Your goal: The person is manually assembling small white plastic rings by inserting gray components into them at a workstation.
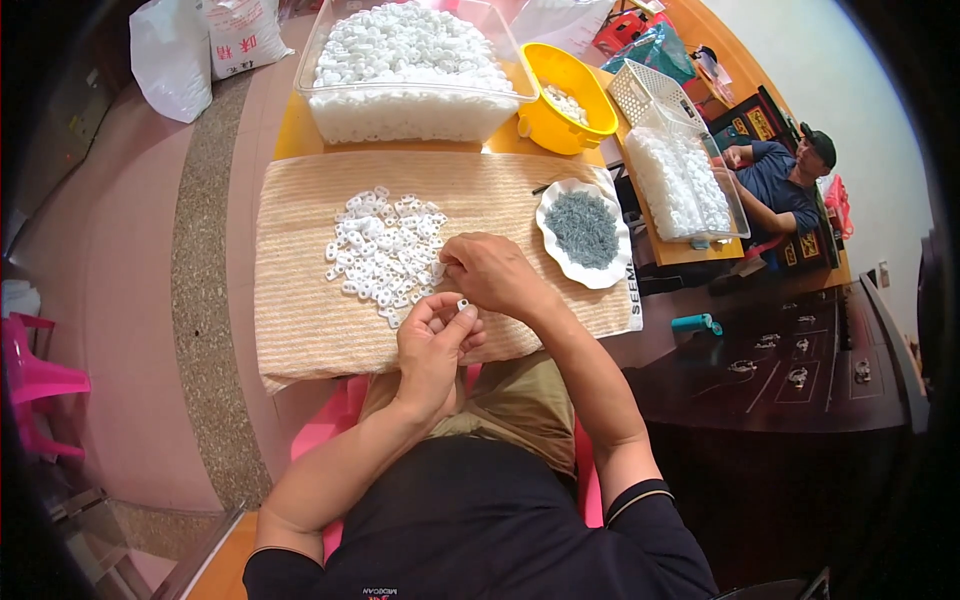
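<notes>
My left hand pinches a small white plastic piece between thumb and forefinger. A dark hole shows in the piece's upper face. Just above and to the right, my right hand is closed, its fingertips bent down at the right edge of a loose pile of similar white pieces. Whatever those fingertips hold, if anything, is hidden. The pile is spread on a striped beige towel. Right of my right hand stands a white scalloped plate heaped with small grey-blue translucent bits.
At the back, a clear tub brims with white pieces, beside a yellow basin. Another clear bin and a white basket stand on the right, where a co-worker sits. Pink stools and white sacks are at left.
</notes>
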Demonstrator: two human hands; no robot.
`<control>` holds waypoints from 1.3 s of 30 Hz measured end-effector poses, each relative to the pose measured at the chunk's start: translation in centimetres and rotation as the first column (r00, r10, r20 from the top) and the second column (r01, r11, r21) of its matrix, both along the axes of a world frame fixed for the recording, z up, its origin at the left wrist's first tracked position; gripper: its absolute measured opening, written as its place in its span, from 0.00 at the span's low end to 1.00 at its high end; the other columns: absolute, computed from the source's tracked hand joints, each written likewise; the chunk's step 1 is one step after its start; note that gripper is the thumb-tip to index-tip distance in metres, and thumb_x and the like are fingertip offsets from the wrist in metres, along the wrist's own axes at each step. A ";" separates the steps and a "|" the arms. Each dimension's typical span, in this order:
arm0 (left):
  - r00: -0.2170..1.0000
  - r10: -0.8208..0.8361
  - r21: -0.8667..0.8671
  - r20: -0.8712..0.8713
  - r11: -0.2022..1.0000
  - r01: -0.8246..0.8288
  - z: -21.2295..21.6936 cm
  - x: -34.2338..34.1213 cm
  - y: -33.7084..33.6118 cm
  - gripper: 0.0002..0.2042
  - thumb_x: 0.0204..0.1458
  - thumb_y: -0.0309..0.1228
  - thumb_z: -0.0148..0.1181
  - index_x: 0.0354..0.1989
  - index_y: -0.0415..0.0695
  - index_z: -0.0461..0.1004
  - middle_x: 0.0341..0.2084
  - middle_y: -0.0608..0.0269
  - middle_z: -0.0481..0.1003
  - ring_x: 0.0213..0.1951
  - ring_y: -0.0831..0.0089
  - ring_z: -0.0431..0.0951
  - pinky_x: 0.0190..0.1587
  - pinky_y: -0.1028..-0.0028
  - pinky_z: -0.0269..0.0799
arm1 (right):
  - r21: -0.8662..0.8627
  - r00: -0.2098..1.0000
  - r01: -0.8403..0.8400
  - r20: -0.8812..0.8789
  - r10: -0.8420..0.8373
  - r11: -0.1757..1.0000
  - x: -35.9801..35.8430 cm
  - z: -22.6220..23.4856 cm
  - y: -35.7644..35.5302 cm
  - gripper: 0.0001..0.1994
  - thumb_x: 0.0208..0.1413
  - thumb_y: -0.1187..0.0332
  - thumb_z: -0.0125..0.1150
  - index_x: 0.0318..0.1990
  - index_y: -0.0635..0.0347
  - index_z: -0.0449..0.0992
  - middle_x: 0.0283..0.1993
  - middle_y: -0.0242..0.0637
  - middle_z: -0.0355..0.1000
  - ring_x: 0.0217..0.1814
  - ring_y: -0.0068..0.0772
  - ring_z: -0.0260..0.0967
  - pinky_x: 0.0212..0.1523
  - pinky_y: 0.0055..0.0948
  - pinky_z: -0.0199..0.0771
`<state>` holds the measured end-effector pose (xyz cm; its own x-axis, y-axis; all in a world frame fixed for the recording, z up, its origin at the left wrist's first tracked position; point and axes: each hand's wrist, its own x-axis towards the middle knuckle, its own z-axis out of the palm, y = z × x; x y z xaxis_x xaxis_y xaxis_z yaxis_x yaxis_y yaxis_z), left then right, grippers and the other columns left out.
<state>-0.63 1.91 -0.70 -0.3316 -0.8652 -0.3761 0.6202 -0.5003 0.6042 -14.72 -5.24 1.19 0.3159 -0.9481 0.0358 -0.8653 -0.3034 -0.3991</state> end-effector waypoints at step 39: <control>0.997 0.012 0.039 0.077 0.999 -0.015 0.0 0.0 0.1 0.11 0.55 0.23 0.58 0.45 0.42 0.66 0.32 0.65 0.71 0.33 0.79 0.74 0.35 0.79 0.76 | -0.371 0.956 0.294 0.117 -0.270 0.881 -9.2 2.0 7.4 0.06 0.48 0.75 0.62 0.35 0.60 0.78 0.32 0.39 0.73 0.30 0.40 0.73 0.30 0.31 0.72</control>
